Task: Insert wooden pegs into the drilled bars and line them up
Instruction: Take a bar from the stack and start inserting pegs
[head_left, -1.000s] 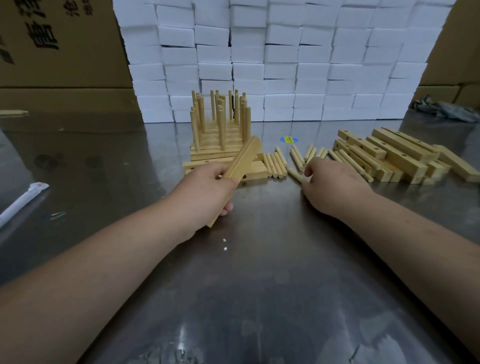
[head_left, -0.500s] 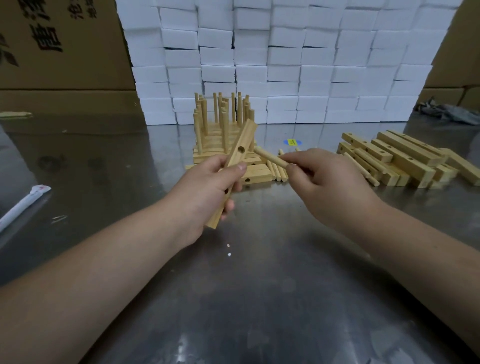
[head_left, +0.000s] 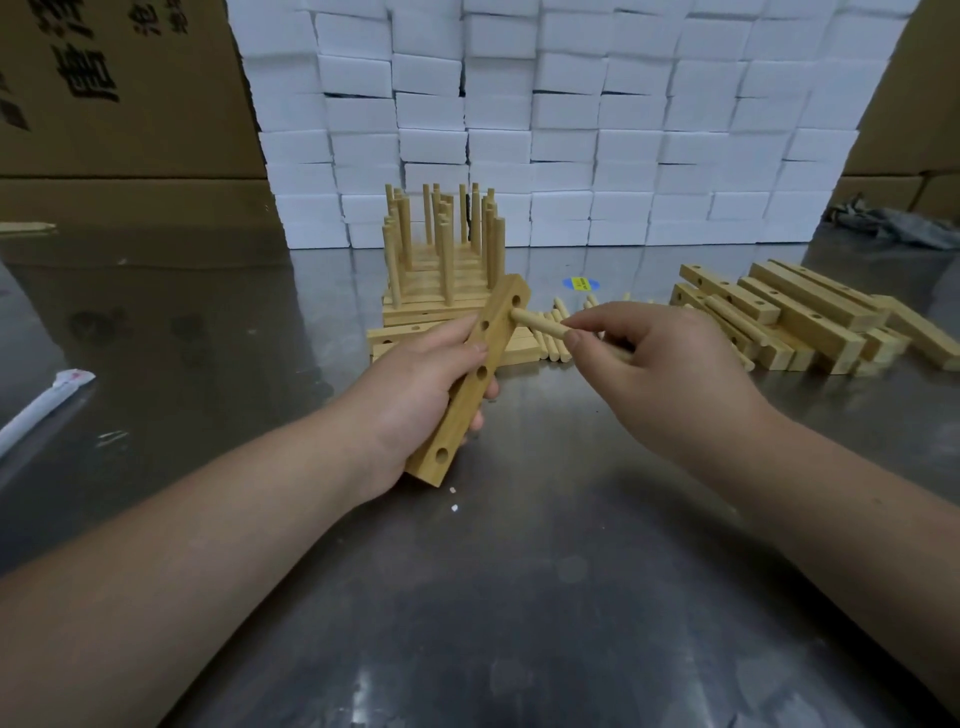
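Observation:
My left hand (head_left: 415, 384) grips a drilled wooden bar (head_left: 475, 382), held slanted above the table with its row of holes facing me. My right hand (head_left: 660, 374) pinches a wooden peg (head_left: 537, 323) whose tip touches the bar's edge beside the top hole. Behind the bar stand finished bars with upright pegs (head_left: 444, 249), lined up in a block. Loose pegs (head_left: 553, 338) lie on the table just behind my hands. A pile of empty drilled bars (head_left: 789, 317) lies to the right.
The steel table (head_left: 519, 597) reflects light. A wall of white foam blocks (head_left: 571, 119) closes the back, with cardboard boxes (head_left: 119, 93) left and right. A white wrapped stick (head_left: 41, 410) lies at the left edge; a grey rag (head_left: 904, 226) lies far right.
My right hand picked a peg off the table and brought it to the bar's top hole. My left hand turned the bar so its holes face me.

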